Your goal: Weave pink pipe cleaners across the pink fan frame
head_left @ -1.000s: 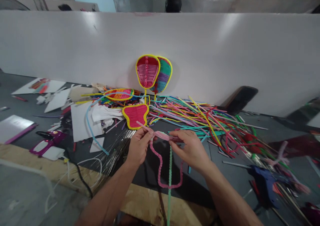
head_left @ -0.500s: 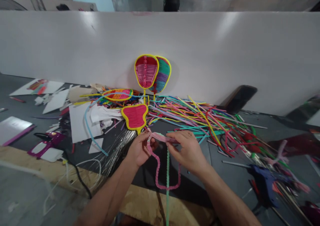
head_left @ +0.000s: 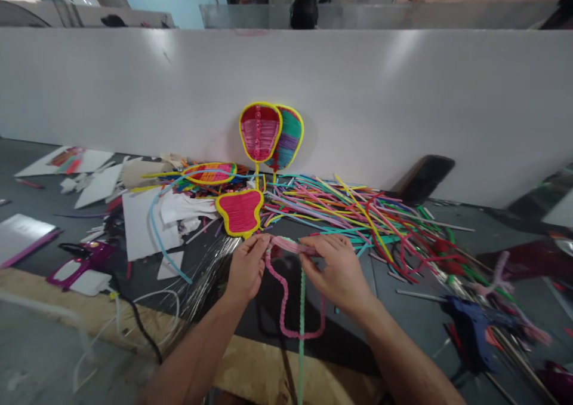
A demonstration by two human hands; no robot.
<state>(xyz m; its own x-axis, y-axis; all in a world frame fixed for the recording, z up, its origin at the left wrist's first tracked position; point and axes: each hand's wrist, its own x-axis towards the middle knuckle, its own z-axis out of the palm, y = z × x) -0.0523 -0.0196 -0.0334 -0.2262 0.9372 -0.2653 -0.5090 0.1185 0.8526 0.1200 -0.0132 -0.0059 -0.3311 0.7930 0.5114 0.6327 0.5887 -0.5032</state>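
Between my hands a bundle of pink pipe cleaners (head_left: 286, 245) is held, with a twisted pink length (head_left: 283, 309) looping down from it. A twisted light green pipe cleaner (head_left: 301, 315) hangs straight down past the loop. My left hand (head_left: 249, 266) is closed in a pinch on the left end of the pink bundle. The right end lies in the closed fingers of my right hand (head_left: 336, 269). Just beyond my hands lies a pink fan-shaped piece with a yellow rim (head_left: 242, 211), made of pipe cleaners.
Two yellow-rimmed fan shapes (head_left: 260, 131) lean on the white partition (head_left: 134, 88). Loose coloured pipe cleaners (head_left: 331, 205) spread to the right, near a phone (head_left: 427, 178) and a blue glue gun (head_left: 470, 327). White paper pieces (head_left: 150, 223) and a purple device with a cord (head_left: 80, 267) are left.
My left fingers have closed further round the left end of the pink bundle. My right hand keeps its grip, and the view has tilted slightly upward.
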